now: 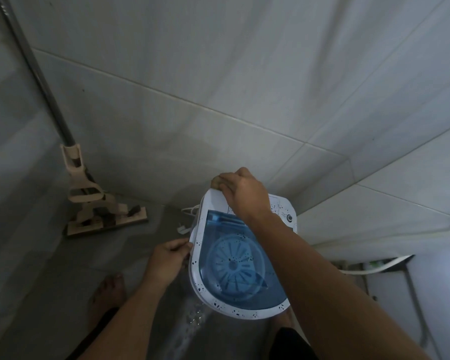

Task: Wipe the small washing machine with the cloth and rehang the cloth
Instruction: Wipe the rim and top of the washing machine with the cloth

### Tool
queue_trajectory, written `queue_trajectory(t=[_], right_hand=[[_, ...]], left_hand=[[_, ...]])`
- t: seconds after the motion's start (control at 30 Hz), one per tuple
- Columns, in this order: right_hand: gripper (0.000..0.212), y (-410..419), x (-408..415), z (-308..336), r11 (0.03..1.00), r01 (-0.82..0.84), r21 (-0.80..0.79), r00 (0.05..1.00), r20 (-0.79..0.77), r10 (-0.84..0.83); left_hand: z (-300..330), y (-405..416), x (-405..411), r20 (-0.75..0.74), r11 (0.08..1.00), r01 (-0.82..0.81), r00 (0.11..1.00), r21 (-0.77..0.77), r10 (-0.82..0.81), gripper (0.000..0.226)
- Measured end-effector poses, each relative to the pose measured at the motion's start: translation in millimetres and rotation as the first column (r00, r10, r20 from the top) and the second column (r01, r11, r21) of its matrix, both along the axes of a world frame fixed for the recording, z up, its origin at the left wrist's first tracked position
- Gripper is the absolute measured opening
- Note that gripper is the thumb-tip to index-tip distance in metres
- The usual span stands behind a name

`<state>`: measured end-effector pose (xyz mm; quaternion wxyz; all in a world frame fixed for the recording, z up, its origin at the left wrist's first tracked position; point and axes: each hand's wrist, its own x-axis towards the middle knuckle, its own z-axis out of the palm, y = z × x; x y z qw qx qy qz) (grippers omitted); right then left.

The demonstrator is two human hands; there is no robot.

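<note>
The small white washing machine (278,309) stands on the floor below me, with a blue see-through lid (218,237) and dark speckles on its rim. My right hand (244,193) lies on the far left corner of its top panel, pressing a small brownish cloth (215,181) that peeks out beyond the fingertips. My left hand (168,261) grips the machine's left rim, thumb on top. Both forearms reach down from the bottom of the view.
A beige flat mop (99,211) leans in the left corner with its grey pole (34,71) running up the tiled wall. A white cord and plug (186,222) lie behind the machine. A white hose (374,267) and fittings sit at right. My bare feet flank the machine.
</note>
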<state>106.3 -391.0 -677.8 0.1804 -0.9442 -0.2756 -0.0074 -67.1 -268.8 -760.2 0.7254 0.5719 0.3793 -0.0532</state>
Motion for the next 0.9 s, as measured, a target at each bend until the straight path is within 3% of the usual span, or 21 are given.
queue_trajectory(t=[0.13,0.23,0.3,0.37,0.53,0.6,0.77,0.9], right_hand=[[0.025,-4,0,0,0.999,0.001,0.039,0.997,-0.075,0.002],[0.030,-2,-1,5,0.973,0.154,0.171,0.931,-0.356,-0.085],[0.026,0,-5,12,0.876,0.350,0.332,0.785,-0.614,-0.081],[0.023,-1,-9,21,0.756,0.521,0.396,0.631,-0.775,-0.030],[0.044,-4,-16,38,0.440,0.859,0.262,0.185,-0.960,0.211],[0.042,-7,-19,42,0.413,0.888,0.201,0.095,-0.961,0.261],[0.034,-10,-20,51,0.426,0.899,0.103,0.008,-0.976,0.219],[0.035,-16,-15,53,0.495,0.865,0.082,0.037,-0.994,0.102]], left_hand=[[1,0,0,0.001,1.000,0.013,1.000,0.012,-0.013,0.015],[2,0,0,0.003,1.000,0.021,1.000,0.012,-0.021,0.016],[1,0,-1,0.002,1.000,0.023,1.000,0.015,-0.023,0.016],[0,1,-1,-0.004,0.999,0.041,0.999,0.024,-0.041,0.015],[2,1,-1,-0.009,0.999,0.045,0.999,0.017,-0.045,0.018],[3,2,-2,-0.020,0.998,0.060,0.998,0.025,-0.060,0.019],[4,2,-3,-0.037,0.995,0.081,0.996,0.063,-0.078,0.023],[6,2,-1,-0.045,0.995,0.075,0.996,0.070,-0.072,0.024]])
